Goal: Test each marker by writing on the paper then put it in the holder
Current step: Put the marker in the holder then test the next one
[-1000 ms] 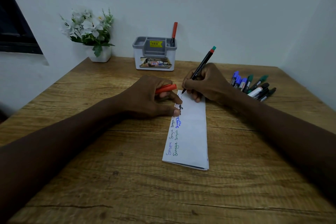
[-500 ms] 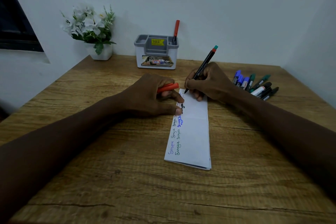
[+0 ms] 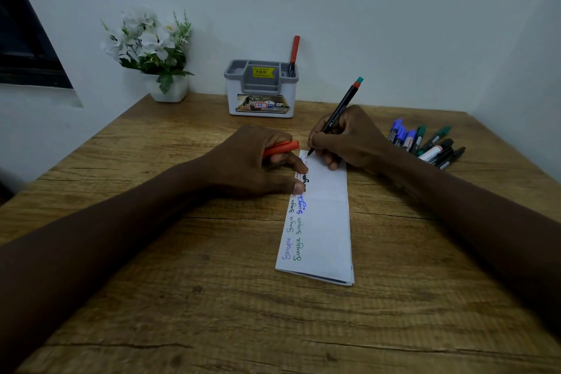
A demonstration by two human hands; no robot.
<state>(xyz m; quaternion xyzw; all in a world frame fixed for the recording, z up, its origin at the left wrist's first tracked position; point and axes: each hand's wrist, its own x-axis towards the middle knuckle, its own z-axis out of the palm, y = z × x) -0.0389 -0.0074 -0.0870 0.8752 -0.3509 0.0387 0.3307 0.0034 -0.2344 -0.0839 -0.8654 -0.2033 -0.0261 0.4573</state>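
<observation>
A folded white paper [image 3: 326, 228] lies on the wooden table, with several handwritten words along its left edge. My right hand [image 3: 349, 138] grips a thin black marker [image 3: 337, 114] with an orange and teal end, its tip touching the paper's far left corner. My left hand [image 3: 258, 161] holds an orange cap [image 3: 280, 147] and presses its thumb and a finger on the paper's left edge. The grey and white holder [image 3: 261, 91] stands at the back with one orange-capped marker [image 3: 294, 55] upright in its right compartment.
A pile of several blue, green and black markers [image 3: 425, 143] lies to the right of my right hand. A white pot of white flowers [image 3: 154, 51] stands at the back left by the wall. The table [image 3: 212, 313] has walls behind and on the right.
The marker tip has stayed at the paper's top corner with only small writing strokes. My left hand keeps the cap and holds the paper down.
</observation>
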